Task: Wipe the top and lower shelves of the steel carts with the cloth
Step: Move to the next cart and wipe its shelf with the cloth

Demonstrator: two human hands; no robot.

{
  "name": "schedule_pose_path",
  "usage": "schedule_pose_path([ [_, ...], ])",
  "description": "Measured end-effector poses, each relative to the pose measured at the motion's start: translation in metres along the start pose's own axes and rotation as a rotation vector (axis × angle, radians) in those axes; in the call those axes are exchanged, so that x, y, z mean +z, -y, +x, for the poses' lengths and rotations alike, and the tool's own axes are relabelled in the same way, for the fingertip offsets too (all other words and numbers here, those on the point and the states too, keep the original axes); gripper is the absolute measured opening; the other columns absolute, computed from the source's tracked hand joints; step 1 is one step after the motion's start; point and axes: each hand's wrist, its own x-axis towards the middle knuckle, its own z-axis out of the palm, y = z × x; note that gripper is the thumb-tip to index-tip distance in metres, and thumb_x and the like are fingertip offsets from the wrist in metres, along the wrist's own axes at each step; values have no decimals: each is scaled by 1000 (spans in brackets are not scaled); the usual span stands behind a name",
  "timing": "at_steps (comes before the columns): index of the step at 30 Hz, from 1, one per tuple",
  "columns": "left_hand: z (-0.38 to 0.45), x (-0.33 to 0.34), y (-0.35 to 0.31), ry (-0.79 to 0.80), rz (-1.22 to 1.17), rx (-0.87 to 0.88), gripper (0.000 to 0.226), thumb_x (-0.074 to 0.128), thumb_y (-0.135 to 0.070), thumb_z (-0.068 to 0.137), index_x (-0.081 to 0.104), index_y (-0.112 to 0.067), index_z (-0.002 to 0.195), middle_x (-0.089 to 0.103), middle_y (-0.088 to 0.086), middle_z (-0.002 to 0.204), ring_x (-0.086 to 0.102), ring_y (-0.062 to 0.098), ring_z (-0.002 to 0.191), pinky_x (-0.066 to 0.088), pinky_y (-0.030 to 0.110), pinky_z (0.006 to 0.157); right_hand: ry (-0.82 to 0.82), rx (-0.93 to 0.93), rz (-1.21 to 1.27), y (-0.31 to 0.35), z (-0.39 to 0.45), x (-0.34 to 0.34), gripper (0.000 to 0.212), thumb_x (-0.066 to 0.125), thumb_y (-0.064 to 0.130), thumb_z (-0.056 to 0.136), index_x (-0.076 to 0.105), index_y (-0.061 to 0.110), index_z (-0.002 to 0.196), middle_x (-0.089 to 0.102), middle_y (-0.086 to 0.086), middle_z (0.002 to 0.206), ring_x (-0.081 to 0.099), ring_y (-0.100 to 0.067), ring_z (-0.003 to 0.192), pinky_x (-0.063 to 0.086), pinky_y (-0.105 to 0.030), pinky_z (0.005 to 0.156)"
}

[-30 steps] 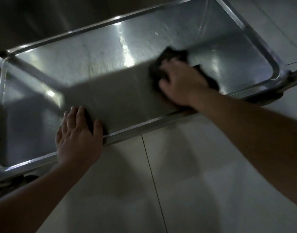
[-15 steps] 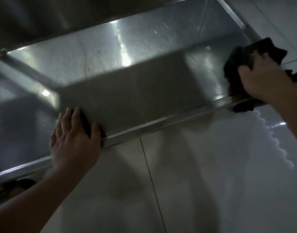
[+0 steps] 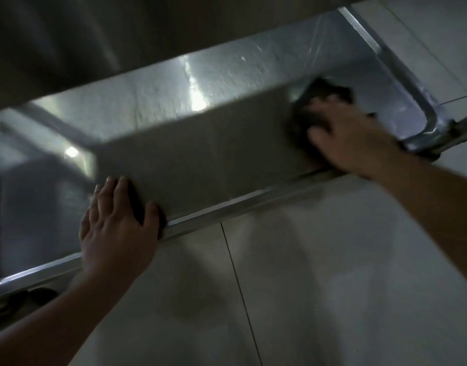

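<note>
Tiled floor [image 3: 332, 286] below; upper shelf [image 3: 95, 35] overhangs lower shelf [image 3: 200, 159] (dim).

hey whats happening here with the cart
A person is wiping a lower steel shelf of a cart. The right hand presses a dark cloth flat on the shelf near its right end, close to the rounded corner. The left hand rests open on the near rim, steadying the cart. Another shelf overhangs at the top of the view. The hand and cloth are blurred, so the wipe seems to be mid-stroke.
</note>
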Motion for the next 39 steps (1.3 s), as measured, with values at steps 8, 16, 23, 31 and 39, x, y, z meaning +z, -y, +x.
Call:
schedule_pose_path([
  [8, -1, -2, -6, -12, 12, -1, 81, 35, -65, 90, 35, -27, 162, 28, 0, 172, 17, 20, 161, 15, 43, 129, -109, 556, 12, -30, 102, -19, 81, 28, 59, 90, 42, 6, 150, 40, -31, 153, 41, -52, 139, 33, -60, 117],
  [16, 0, -5, -9, -1, 13, -16, 74, 41, -60, 96, 34, -28, 162, 26, -1, 173, 14, 20, 161, 14, 42, 130, 184, -345, -25, 208, 76, 60, 66, 39, 56, 102, 39, 27, 160, 29, 1, 171, 25, -26, 156, 19, -40, 123],
  [23, -1, -5, -8, 12, -14, -21, 69, 50, -56, 98, 33, -31, 161, 25, -3, 172, 13, 19, 161, 12, 42, 130, 283, -574, 43, 125, 14, 51, 75, 38, 65, 88, 46, 33, 156, 37, 10, 166, 22, -14, 158, 17, -41, 129],
  [31, -3, 2, -5, -13, -14, 15, 74, 41, -59, 97, 32, -26, 162, 25, 2, 172, 13, 22, 161, 10, 42, 130, -16, 578, -21, -95, 9, -19, 81, 30, 65, 81, 53, 9, 135, 50, -32, 138, 50, -55, 123, 43, -68, 106],
  [39, -1, -2, -8, 20, -18, 20, 73, 45, -54, 100, 32, -20, 163, 25, 6, 173, 13, 26, 162, 11, 43, 129, 50, -4, -49, 107, -24, 45, 65, 46, 48, 103, 40, 15, 159, 35, -13, 167, 31, -37, 153, 25, -49, 125],
])
